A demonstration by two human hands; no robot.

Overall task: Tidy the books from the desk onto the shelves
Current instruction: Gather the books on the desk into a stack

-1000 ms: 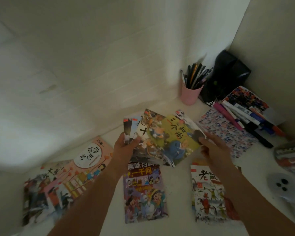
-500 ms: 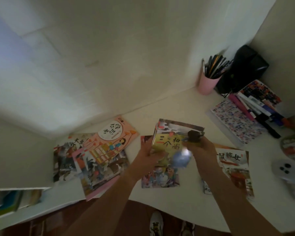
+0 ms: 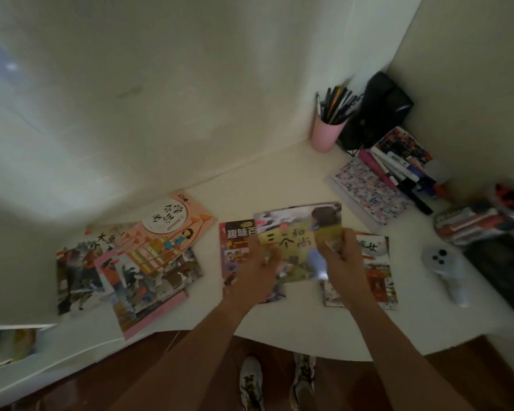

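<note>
Down at the bottom you can see two sneakers (image 3: pixel 276 384) on a reddish wood floor (image 3: pixel 469 378), then both forearms reaching out over the white tabletop (image 3: pixel 303 327). The left hand (image 3: pixel 257 269) and right hand (image 3: pixel 340 256) are both gripping a small stack of picture books (image 3: pixel 297 241), fingers curled round its lower edge, one hand at each side; the top cover is yellow-green with big characters. It's blurry, so I can't tell how many books are in the stack.

Right under the left fingers there's a dark-covered book (image 3: pixel 235 253) flat on the tabletop, and under the right fingers a red-and-white book (image 3: pixel 374 271). Well off to the left of the fingers, a pink book (image 3: pixel 172 226) lies overlapping a couple of other illustrated books (image 3: pixel 80 271). Far left and nearer than the fingers, some book spines sit in a shelf (image 3: pixel 9 342).

To the right of the fingers there's a white controller-looking gadget (image 3: pixel 445 268) and a clear case of markers (image 3: pixel 481 218). Beyond the fingers to the right is a floral notebook (image 3: pixel 365 188) with pens (image 3: pixel 398 173) piled beside it, then a pink pen cup (image 3: pixel 327 132) and a black object (image 3: pixel 380 111) in the corner against the wall.
</note>
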